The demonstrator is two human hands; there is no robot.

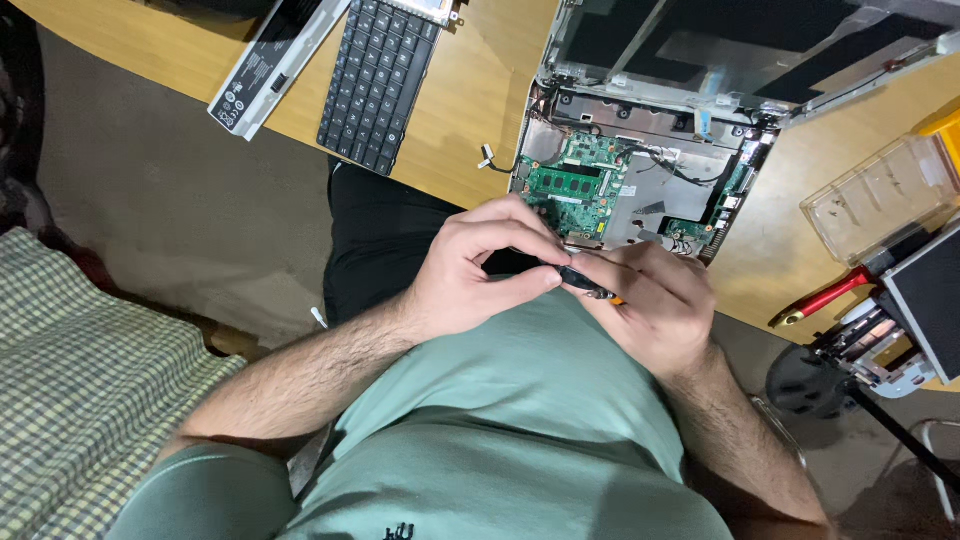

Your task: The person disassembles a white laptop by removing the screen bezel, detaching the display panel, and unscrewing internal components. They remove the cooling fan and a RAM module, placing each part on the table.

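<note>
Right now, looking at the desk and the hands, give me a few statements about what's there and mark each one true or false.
1. Both hands, the left hand and the right hand, meet on one small dark tool. True.
2. The opened laptop still has its keyboard fitted. False: its green circuit board is exposed, and a detached keyboard lies apart on the wooden desk.
3. A red-handled tool lies on the desk on the right-hand side. True.
4. The hands rest flat on the circuit board. False: they are held up in front of the green shirt, near the desk edge.
5. A clear plastic box sits on the desk. True.
</note>
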